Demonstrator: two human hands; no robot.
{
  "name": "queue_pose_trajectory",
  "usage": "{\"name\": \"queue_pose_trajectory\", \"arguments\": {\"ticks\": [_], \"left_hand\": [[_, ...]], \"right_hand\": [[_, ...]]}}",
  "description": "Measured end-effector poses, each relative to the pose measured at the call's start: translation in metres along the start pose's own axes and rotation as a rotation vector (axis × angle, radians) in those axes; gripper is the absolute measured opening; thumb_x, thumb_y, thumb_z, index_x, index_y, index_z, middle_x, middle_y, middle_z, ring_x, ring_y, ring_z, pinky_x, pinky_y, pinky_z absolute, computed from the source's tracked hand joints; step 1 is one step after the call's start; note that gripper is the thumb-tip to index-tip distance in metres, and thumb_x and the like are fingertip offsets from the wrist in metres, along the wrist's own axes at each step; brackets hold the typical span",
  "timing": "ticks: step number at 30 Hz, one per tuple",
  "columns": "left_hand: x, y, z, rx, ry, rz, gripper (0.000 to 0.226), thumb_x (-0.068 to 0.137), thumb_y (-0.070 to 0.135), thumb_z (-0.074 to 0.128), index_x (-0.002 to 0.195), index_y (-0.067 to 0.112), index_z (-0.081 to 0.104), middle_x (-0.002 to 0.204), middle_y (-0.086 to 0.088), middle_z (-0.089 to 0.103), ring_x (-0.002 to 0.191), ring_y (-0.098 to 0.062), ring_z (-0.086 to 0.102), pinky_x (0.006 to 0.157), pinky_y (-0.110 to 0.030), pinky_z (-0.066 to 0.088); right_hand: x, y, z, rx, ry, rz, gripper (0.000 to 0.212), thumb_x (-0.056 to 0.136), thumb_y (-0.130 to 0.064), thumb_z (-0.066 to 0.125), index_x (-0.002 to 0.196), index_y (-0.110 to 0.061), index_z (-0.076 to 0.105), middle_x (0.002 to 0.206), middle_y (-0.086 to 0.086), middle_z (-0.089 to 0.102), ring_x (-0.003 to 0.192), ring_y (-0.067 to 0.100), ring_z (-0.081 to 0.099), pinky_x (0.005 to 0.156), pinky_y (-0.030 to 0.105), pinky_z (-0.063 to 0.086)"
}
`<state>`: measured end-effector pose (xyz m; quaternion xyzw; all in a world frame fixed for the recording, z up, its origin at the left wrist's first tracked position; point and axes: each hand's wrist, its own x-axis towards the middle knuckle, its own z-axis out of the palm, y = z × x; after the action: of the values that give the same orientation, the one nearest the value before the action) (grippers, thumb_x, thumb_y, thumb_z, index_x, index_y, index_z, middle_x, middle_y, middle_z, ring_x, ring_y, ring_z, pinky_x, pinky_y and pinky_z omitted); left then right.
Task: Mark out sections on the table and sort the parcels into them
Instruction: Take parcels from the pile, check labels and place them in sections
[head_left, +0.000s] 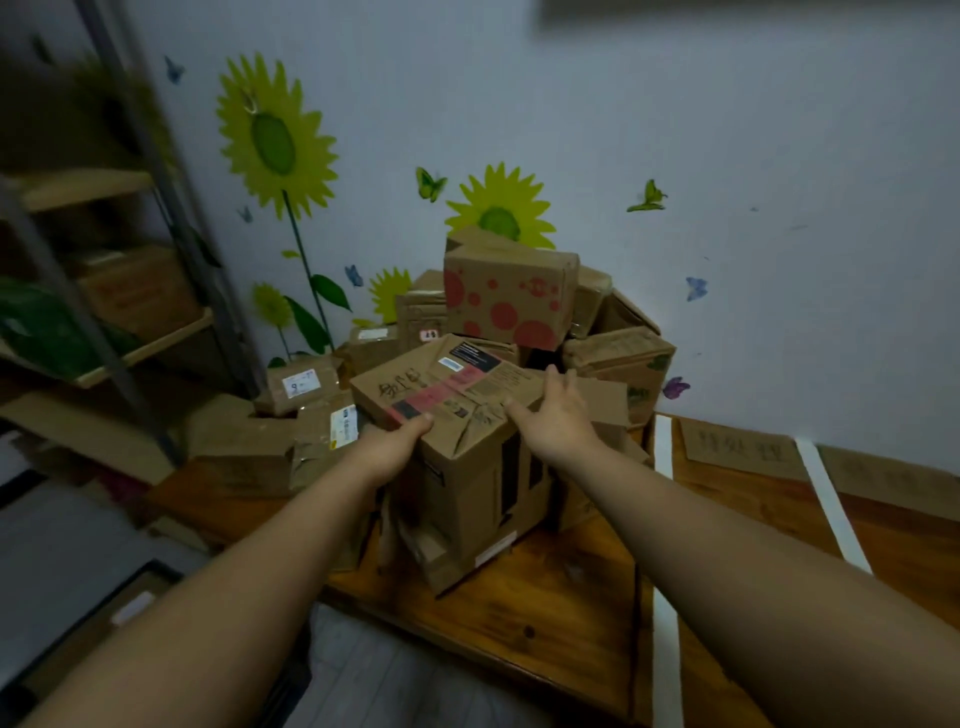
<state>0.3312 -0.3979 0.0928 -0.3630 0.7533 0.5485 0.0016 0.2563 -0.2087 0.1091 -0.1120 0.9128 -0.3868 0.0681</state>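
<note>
The labelled box lies tilted on top of the parcel pile, which covers the left end of the desk. The left hand grips the near left edge of this box: the thumb is on top, and the other fingers are hidden below it. The right hand rests flat on its right part, fingers straight and spread. Behind the box stands a spotted box. Right of the box, two white tape strips cross the desk, and between them lies a cardboard sign; its writing is too dim to read. Far left of the box, a shelf is blurred.
</note>
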Motion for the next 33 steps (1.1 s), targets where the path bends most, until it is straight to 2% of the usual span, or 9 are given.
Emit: {"name": "queue_pose_trajectory", "arguments": {"ticks": [2,5,10,13,17,20,27,31,33], "left_hand": [[-0.008,-0.001,0.003,-0.066,-0.138,-0.080,0.064,0.085,0.059,0.052,0.138,0.024,0.041,0.137,-0.010,0.049,0.124,-0.036,0.045,0.088,-0.048,0.045],[-0.019,0.003,0.001,-0.080,-0.180,-0.073,0.047,0.092,0.051,0.044,0.130,0.022,0.048,0.124,-0.014,0.054,0.109,-0.034,0.053,0.072,-0.042,0.050],[-0.042,0.014,-0.017,-0.169,-0.119,0.056,0.028,0.095,0.033,0.046,0.120,0.020,0.053,0.098,-0.008,0.062,0.088,-0.026,0.058,0.074,-0.038,0.051],[-0.052,0.020,-0.033,-0.211,-0.077,0.216,0.042,0.092,0.018,0.055,0.133,0.022,0.043,0.110,-0.006,0.063,0.090,-0.020,0.061,0.067,-0.035,0.050],[-0.060,0.023,-0.041,-0.195,-0.069,0.386,0.072,0.084,0.012,0.065,0.144,0.031,0.030,0.126,-0.004,0.060,0.104,-0.021,0.062,0.088,-0.046,0.053],[-0.077,0.022,-0.038,-0.168,-0.096,0.440,0.075,0.084,0.013,0.066,0.145,0.035,0.027,0.128,-0.001,0.058,0.108,-0.021,0.061,0.092,-0.049,0.051],[-0.130,0.025,-0.001,-0.182,-0.182,0.549,0.079,0.086,0.006,0.063,0.147,0.035,0.021,0.131,0.000,0.055,0.101,-0.014,0.060,0.067,-0.023,0.049],[-0.164,0.035,0.039,-0.195,-0.229,0.598,0.081,0.084,0.002,0.064,0.145,0.038,0.024,0.133,0.000,0.052,0.116,-0.022,0.056,0.087,-0.038,0.052],[-0.182,0.038,0.067,-0.190,-0.255,0.611,0.074,0.086,0.003,0.064,0.142,0.037,0.029,0.135,0.005,0.047,0.121,-0.020,0.051,0.088,-0.038,0.050]], "right_hand": [[0.009,-0.003,-0.002,0.065,-0.035,0.049,0.083,0.093,-0.051,0.051,0.153,-0.018,0.006,0.160,0.007,0.006,0.146,0.028,0.012,0.116,0.039,0.018],[0.011,-0.008,-0.009,0.093,-0.025,0.065,0.081,0.090,-0.050,0.056,0.152,-0.016,0.015,0.157,0.010,0.016,0.143,0.029,0.022,0.113,0.039,0.025],[0.003,-0.019,-0.028,0.096,-0.049,-0.038,0.062,0.084,-0.046,0.065,0.138,-0.020,0.047,0.137,0.009,0.046,0.118,0.026,0.052,0.098,0.040,0.047],[-0.014,-0.027,-0.040,0.133,-0.054,-0.153,0.059,0.082,-0.035,0.071,0.135,-0.025,0.047,0.124,0.000,0.057,0.109,0.019,0.057,0.081,0.031,0.052],[-0.038,-0.030,-0.048,0.169,0.027,-0.192,0.057,0.084,-0.024,0.071,0.134,-0.022,0.044,0.125,0.001,0.057,0.116,0.020,0.055,0.090,0.033,0.048],[-0.061,-0.022,-0.056,0.219,0.062,-0.184,0.060,0.085,-0.021,0.070,0.136,-0.021,0.039,0.126,0.000,0.056,0.116,0.018,0.053,0.094,0.035,0.047],[-0.103,0.019,-0.099,0.237,0.115,-0.151,0.063,0.079,-0.026,0.075,0.130,-0.025,0.037,0.120,-0.003,0.057,0.114,0.018,0.055,0.095,0.043,0.050],[-0.132,0.053,-0.142,0.239,0.140,-0.158,0.069,0.079,-0.044,0.070,0.136,-0.033,0.033,0.126,-0.007,0.054,0.118,0.019,0.053,0.097,0.047,0.049],[-0.151,0.070,-0.170,0.382,0.113,-0.132,0.054,0.087,-0.060,0.051,0.133,-0.034,0.039,0.123,-0.007,0.057,0.117,0.021,0.054,0.092,0.046,0.049]]}}
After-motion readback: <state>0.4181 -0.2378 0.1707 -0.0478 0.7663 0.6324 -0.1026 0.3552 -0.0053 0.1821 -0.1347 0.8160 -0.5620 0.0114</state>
